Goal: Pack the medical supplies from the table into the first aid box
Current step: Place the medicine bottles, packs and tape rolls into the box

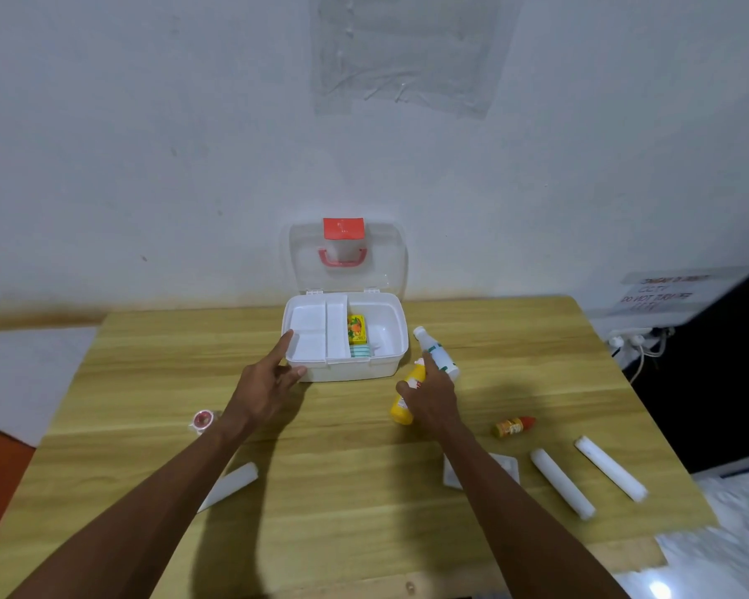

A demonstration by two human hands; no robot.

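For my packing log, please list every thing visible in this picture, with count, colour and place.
first aid box: 1, white, lid open, table's far middle
small carton: 1, yellow, inside box
packet: 1, teal, inside box
bottles: 2, white and yellow, in right hand
small bottle: 1, orange, red cap, right
rolls: 3, white, two right, one left
tape roll: 1, pinkish, left
flat packet: 1, white, under right forearm
hands: left on box; right gripping bottles

Wall sign (662, 293): red lettering, blurred; "CCTV" and "DO NOT TURN OFF" just legible.
Bottle labels: unreadable.
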